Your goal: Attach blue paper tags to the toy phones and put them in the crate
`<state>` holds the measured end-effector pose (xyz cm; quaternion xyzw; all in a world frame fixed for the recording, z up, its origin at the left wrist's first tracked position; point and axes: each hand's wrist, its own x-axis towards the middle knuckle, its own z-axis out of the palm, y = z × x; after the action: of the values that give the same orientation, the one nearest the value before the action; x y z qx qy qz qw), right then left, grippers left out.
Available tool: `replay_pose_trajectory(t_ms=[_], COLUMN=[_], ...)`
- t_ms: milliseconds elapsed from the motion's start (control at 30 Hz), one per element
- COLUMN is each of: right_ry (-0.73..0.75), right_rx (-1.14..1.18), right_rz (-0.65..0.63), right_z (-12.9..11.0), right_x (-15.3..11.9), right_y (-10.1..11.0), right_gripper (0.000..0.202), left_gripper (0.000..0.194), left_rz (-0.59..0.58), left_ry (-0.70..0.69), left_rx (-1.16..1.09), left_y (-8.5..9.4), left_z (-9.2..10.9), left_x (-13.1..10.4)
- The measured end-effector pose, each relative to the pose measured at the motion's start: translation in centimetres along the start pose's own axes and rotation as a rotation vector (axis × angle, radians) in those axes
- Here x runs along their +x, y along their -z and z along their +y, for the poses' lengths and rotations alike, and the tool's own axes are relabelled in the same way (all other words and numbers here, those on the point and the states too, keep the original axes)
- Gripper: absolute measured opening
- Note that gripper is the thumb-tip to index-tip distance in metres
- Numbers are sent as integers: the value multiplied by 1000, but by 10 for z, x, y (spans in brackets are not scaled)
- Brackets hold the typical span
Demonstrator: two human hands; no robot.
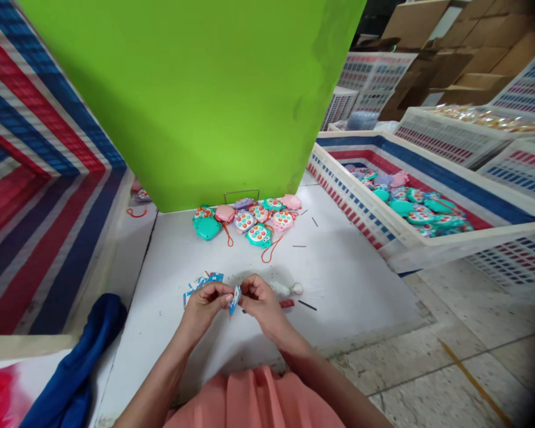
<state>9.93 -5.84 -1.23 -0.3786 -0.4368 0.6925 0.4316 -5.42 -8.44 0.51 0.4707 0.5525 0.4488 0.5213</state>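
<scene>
Blue card (235, 299) (just one) pinched between left hand (206, 303) and right hand (259, 302), both grips closed.

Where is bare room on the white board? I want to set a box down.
Free: the stretch between the toy pile and the hands, and right of the small sticks toward the board's edge. Crowded: around the stickers.

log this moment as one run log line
left hand: pinching small card | right hand: pinching same card | toy pile: behind, untouched
</scene>
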Motion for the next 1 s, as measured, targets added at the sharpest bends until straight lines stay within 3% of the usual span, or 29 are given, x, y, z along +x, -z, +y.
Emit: replay_pose_trajectory(t_ms=[100, 267, 400, 533, 633, 700, 800, 900, 1000], right_ry=[-45, -105, -43, -9, -45, -70, -67, -36, -21], right_rx=[72, 97, -47, -173, -189, -182, -197, -202, -201], right_rz=[-7, -175, -236, -242, -188, -141, -88, -73, -23], right_z=[-3, -11, -15, -13, -9, -7, -5, -2, 1], right_x=[-1, -1, 1, 4, 6, 7, 7, 6, 9], right_y=[0, 4, 11, 17, 21, 23, 26, 29, 36], right_gripper=[31, 43, 29, 24, 26, 28, 29, 28, 28], left_gripper=[17, 20, 21, 21, 21, 29, 49, 49, 47], left_rz=[-31, -192, -154, -135, -46, 127, 480, 535, 474], left_ry=[-144, -378, -391, -361, -358, -324, -12, 122, 135], left_rx=[145, 431, 526, 536, 567, 615, 545, 484, 393], left_y=[3, 10, 11, 12, 24, 39, 64, 81, 78], left_z=[5, 23, 30, 25, 12, 4, -1, 1, 6], left_x=[0, 1, 1, 10, 39, 71, 126, 169, 182])
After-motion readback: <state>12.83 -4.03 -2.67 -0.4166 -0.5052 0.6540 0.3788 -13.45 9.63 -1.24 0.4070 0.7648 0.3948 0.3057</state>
